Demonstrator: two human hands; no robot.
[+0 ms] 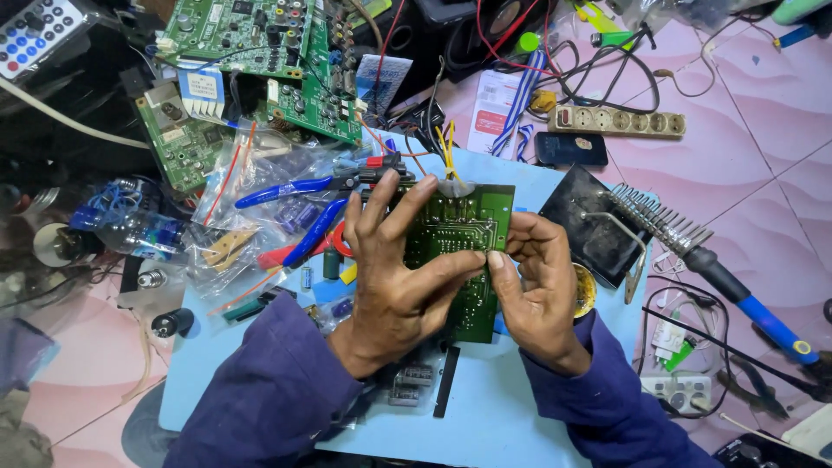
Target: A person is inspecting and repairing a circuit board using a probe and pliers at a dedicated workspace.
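Both hands [459, 277] grip the green circuit board [464, 230] between them.

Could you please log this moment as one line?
left hand: holds green circuit board | right hand: grips board edge | blue-handled pliers beside

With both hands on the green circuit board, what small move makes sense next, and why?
Probably tilt the green circuit board slightly toward the eyes: the left hand and right hand hold it above the blue mat, solder side up, and fingers cover much of it.
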